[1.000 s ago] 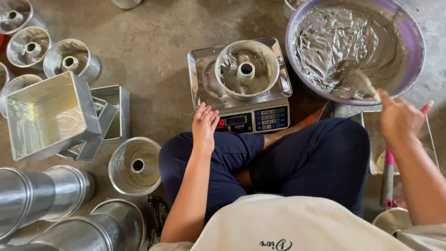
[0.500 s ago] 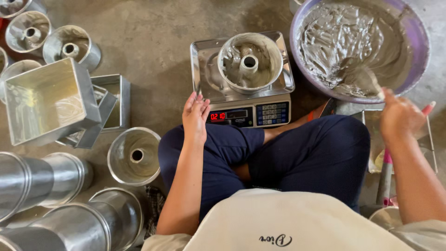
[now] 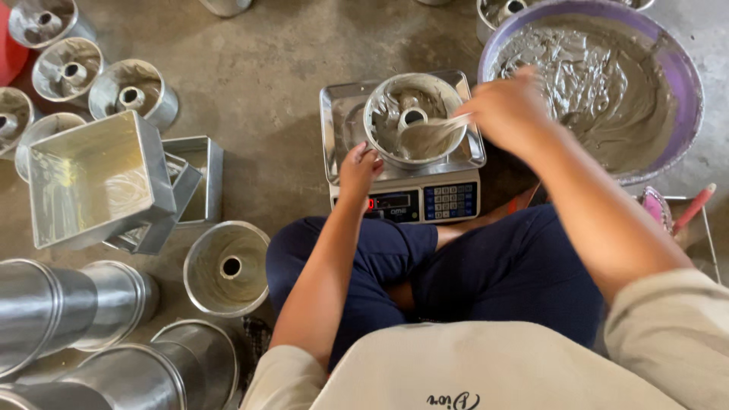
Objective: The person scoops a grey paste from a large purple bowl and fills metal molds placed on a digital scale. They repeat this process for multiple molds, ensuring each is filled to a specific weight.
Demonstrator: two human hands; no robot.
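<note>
Head view: right hand [image 3: 509, 110] clasps spoon [image 3: 429, 137], tipping grey batter into tube pan [image 3: 414, 118] on scale [image 3: 402, 201]. Left hand [image 3: 357, 171], fingers curled, steadies pan rim. Risk: overfill or drip onto scale tray, loaded spoon blurred. Purple basin [image 3: 683, 83] holds grey batter. Floor pans [image 3: 228, 266] near knee look empty.

Bare grey concrete floor [image 3: 266, 68] is seen throughout, stained and scuffed, darker patches toward 12 o'clock. No walls, windows or furniture are shown. Soft even daylight is cast, with weak shadows. Empty metal ring moulds [image 3: 133, 91] are scattered at 10 o'clock, just beside a red object [image 3: 9, 53] cut by the frame edge. Square metal tins [image 3: 95, 178] are stacked at 9 o'clock. Nested metal cylinders [image 3: 68, 311] are laid on their sides at 8 o'clock. A single ring mould [image 3: 226, 267] is set near 7 o'clock.
</note>
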